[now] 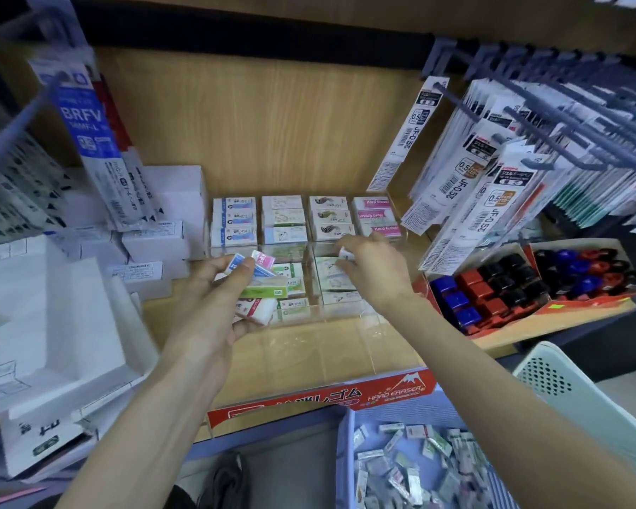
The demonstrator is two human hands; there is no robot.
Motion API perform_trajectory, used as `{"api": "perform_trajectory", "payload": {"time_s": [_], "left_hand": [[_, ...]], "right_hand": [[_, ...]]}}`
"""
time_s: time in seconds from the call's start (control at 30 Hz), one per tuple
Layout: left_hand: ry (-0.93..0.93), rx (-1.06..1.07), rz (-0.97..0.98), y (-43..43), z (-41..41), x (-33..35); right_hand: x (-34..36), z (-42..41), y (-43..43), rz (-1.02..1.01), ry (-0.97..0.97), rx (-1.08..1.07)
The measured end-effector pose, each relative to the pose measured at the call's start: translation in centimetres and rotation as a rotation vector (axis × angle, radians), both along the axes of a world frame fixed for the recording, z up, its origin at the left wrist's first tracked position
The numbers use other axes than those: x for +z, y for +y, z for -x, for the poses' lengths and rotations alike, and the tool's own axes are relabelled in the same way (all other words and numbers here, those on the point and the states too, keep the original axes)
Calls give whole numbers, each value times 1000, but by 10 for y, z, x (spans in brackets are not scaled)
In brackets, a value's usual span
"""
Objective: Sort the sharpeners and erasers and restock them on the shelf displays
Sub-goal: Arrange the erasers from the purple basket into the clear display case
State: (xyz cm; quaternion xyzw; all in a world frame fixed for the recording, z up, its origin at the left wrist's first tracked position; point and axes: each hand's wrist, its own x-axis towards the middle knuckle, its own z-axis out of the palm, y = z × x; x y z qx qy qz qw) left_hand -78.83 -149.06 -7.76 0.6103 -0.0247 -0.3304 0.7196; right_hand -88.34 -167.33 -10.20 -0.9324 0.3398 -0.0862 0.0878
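Observation:
A clear acrylic eraser display with a red front label sits on the wooden shelf. Its back rows hold boxed erasers in four columns. My left hand is over the display's left side, shut on several wrapped erasers in blue, pink, green and white sleeves. My right hand reaches into the right middle compartment and pinches one small white eraser between thumb and fingers. A blue basket at the bottom holds several loose erasers.
Red cardboard trays of blue, red and black sharpeners stand to the right. Pen refill packs hang on hooks above them. White boxes are stacked at the left. A pale perforated basket sits at the lower right.

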Motion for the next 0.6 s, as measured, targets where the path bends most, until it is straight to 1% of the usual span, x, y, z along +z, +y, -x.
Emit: {"api": "perform_trajectory", "payload": {"time_s": [0.03,0.07,0.1,0.13,0.17,0.2,0.27,0.33,0.4,0.47,0.53,0.6], "left_hand": [[1,-2,-1,0,0,-1],[2,-3,-4,-1,1,-1],[2,-3,-7,-1,1,-1],[3,-4,-10,-1,1,-1],[3,-6,-11,-2,2,-1],[4,-7,-11,-2,3,-1],[8,-11,-14,-2,5,-1],[11,-16,-19,-3,6,-1],[11,-14,-22,-2,6,0],[13,-12,-19,-2,6,1],[14,-14,-17,-1,6,1],[15,-16,-16,-1,6,1]], "right_hand": [[-3,4,2,36,-64,-8],[-4,9,4,23,-145,-22],[-3,13,6,-30,-210,-33],[-2,17,7,-102,-235,-33],[1,20,8,-159,-190,-6],[5,21,9,-160,-90,40],[12,17,8,-102,89,109],[18,10,7,-125,141,111],[21,6,7,-228,130,85],[25,11,9,-447,-4,32],[29,24,12,-711,-204,-19],[29,39,17,-894,-371,-43]]}}
